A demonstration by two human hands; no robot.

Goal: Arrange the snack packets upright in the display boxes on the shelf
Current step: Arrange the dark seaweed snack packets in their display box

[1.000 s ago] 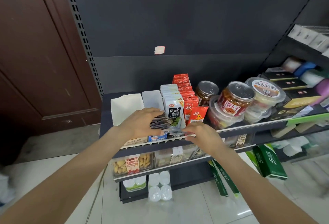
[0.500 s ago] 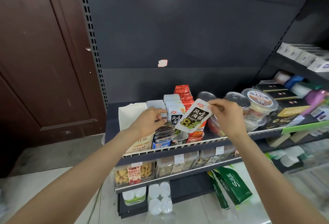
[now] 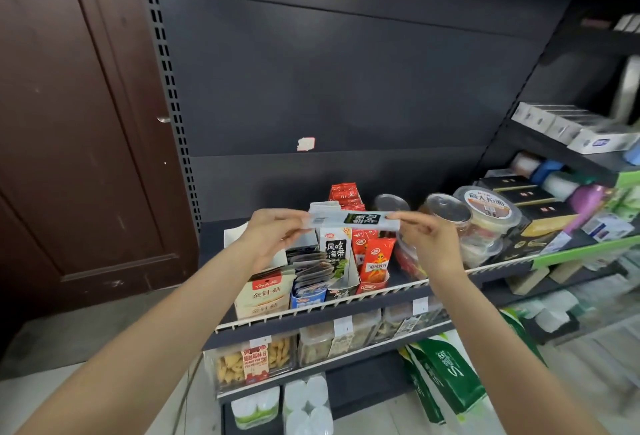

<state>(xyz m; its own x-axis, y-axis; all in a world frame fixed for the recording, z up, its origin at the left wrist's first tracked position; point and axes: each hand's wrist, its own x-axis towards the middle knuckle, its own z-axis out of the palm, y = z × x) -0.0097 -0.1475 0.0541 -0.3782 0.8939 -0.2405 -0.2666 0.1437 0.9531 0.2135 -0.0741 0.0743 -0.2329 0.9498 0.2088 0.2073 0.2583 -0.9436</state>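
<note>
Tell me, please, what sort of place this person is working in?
Most likely a small shop: a dark metal shelf with price tags on its front rail, snack display boxes, and lidded food tubs beside them.

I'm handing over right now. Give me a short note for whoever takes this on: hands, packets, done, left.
Left hand and right hand: each pinches one end of a white seaweed packet, held level above the shelf.
Below it, the white seaweed display box holds upright packets. To its left, dark packets lie slumped in the blue box.
Done: red packets stand upright in the red box.
Left: stand the held packet in its box, then straighten the slumped ones.
</note>
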